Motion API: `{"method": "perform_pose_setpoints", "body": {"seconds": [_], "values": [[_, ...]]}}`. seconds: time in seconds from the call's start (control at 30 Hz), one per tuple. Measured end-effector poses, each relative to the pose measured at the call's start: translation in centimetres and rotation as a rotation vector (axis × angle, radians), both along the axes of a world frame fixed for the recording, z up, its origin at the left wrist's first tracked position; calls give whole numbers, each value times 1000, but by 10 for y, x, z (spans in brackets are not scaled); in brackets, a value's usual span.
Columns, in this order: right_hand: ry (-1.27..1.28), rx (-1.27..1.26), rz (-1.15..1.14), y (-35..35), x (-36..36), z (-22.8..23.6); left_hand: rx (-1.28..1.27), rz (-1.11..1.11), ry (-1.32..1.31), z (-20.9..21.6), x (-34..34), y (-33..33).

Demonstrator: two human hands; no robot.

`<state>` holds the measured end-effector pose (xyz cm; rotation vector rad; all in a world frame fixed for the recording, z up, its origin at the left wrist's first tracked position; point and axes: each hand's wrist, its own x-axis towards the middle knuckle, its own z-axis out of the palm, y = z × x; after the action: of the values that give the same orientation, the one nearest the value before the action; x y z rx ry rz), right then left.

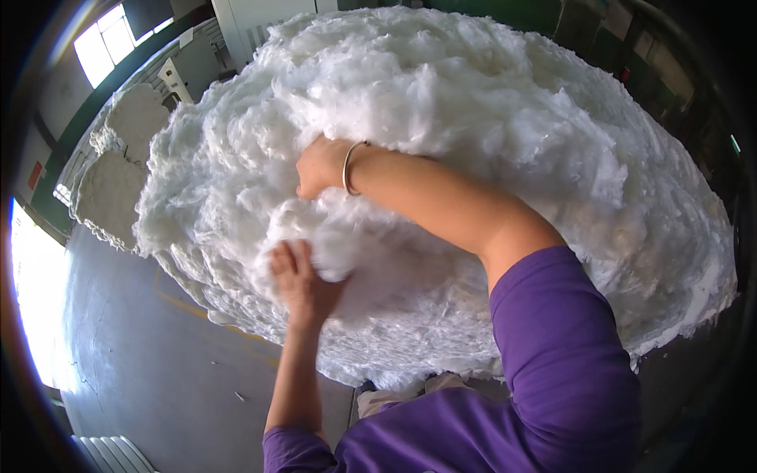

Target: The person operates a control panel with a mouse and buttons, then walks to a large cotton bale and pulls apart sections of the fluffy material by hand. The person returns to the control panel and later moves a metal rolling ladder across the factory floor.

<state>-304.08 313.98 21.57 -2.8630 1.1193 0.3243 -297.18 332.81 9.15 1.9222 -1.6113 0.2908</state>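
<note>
A huge heap of loose white fluffy fibre (pixel 489 102) fills the middle of the view and rises in front of me. My right hand (pixel 319 167), with a metal bracelet (pixel 347 167) at the wrist, reaches across to the left. Its fingers curl into the fibre, and their tips are hidden in it. Below it, my left hand (pixel 303 284) rests against a pulled-out tuft of the fibre (pixel 315 229). The left thumb stands apart from the stretched fingers. Fluff beside the left hand looks smeared by motion.
Smaller off-white fibre masses (pixel 110 197) stand at the left, beyond the heap. A pale cabinet (pixel 248 31) is behind it. Grey floor (pixel 173 355) stretches along the left, with white tubular slats (pixel 114 453) at the lower left. My feet stand close to the heap's near edge.
</note>
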Motion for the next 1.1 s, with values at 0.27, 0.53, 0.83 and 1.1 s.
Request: {"method": "perform_pose_setpoints", "body": {"seconds": [0.27,0.53,0.83,1.1], "values": [[47,-254,283,68,-76,33,93,-607,121,3,24,-66],[-412,-601,235,98,-254,110,-209,-1162,347,34,-141,-133],[-807,-700,-267,135,-340,63,-260,-862,101,196,-256,-194],[-972,-717,-657,47,-333,-19,-176,-946,-273,232,-412,-264]]}}
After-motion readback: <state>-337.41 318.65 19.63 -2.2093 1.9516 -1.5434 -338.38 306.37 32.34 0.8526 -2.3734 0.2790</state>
